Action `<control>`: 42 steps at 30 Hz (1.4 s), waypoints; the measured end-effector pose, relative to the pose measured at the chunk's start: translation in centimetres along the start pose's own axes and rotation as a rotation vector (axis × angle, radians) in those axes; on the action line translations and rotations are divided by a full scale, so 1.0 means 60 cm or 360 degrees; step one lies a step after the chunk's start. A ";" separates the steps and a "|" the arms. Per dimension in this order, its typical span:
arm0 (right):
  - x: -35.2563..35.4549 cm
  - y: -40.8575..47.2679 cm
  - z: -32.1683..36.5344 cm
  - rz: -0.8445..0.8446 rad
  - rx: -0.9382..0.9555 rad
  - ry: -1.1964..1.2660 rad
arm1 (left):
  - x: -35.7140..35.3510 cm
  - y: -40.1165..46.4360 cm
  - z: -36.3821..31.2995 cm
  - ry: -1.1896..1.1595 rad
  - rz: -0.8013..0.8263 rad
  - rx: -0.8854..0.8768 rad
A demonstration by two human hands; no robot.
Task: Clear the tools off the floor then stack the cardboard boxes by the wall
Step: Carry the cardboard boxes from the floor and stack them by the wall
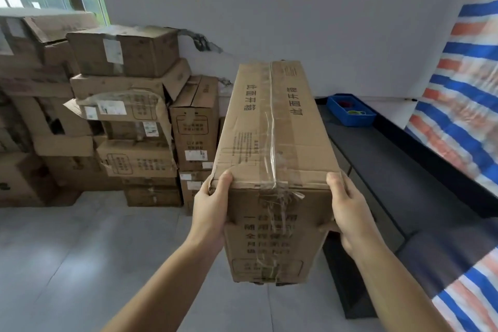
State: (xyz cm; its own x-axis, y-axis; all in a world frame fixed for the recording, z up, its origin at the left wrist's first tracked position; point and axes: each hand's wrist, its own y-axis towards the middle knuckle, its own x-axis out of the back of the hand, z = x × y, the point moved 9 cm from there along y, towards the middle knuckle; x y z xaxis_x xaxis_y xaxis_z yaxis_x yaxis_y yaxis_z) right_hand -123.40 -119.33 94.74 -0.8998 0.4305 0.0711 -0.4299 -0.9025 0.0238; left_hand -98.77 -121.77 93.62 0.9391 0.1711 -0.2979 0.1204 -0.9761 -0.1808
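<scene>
I hold a long taped cardboard box in the air in front of me, its length pointing away toward the wall. My left hand grips its near left corner, thumb on top. On the near right corner my right hand grips the same way. A pile of several cardboard boxes stands against the wall at the left, under the window. The tall brown box at the pile's right end is just left of the box I carry.
A dark low platform runs along the right, with a blue tray holding small items at its far end. A striped blue, orange and white tarp hangs at the right. Grey tiled floor lies open below.
</scene>
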 end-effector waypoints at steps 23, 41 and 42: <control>-0.380 0.921 -0.055 0.0231 -0.0216 0.0109 | -0.204 0.911 -0.097 0.0152 -0.0288 -0.0048; -0.620 1.207 -0.157 0.0481 -0.0384 -0.0171 | -0.163 1.302 -0.060 0.0750 -0.0632 0.0094; -0.626 1.206 -0.161 0.0478 -0.0349 -0.0186 | -0.158 1.305 -0.058 0.0774 -0.0639 0.0087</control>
State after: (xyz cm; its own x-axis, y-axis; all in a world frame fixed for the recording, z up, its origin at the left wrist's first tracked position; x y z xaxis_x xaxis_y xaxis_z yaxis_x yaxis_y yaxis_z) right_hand -121.44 -200.71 84.14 -0.9789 0.1318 0.1559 -0.1655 -0.9595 -0.2279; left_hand -97.12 -200.27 85.57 0.8645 0.4297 0.2608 0.4894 -0.8381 -0.2412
